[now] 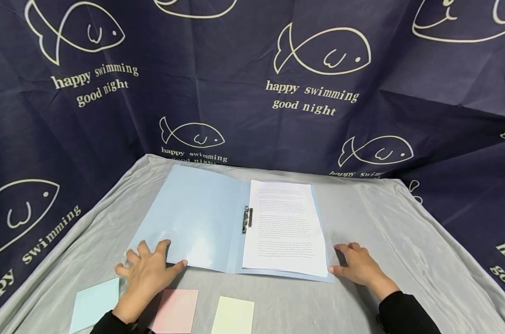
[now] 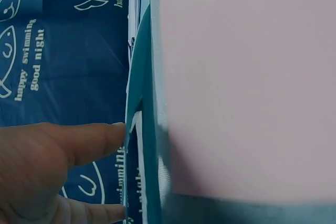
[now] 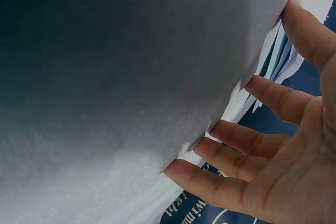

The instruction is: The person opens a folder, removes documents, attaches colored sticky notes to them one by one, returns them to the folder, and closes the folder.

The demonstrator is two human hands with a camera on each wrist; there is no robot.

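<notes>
A light blue folder (image 1: 198, 213) lies spread flat with a metal clip (image 1: 247, 219) at its fold. Printed white sheets (image 1: 283, 227) rest on its right half. My left hand (image 1: 148, 271) has its fingers spread over the lower left corner of the cover, thumb at the front edge; the left wrist view shows the thumb (image 2: 97, 139) against that edge. At the folder's lower right corner is my right hand (image 1: 361, 266), its thumb tip close by the sheets' edge. In the right wrist view the right hand's fingertips (image 3: 178, 170) touch the grey cloth, with nothing held.
Three sticky-note pads lie along the front: a pale blue pad (image 1: 95, 301), a pink pad (image 1: 177, 310) partly behind the left wrist, and a pale yellow pad (image 1: 234, 315). Grey cloth (image 1: 373, 218) covers the table. A dark blue fish-print curtain (image 1: 244, 83) hangs behind and at both sides.
</notes>
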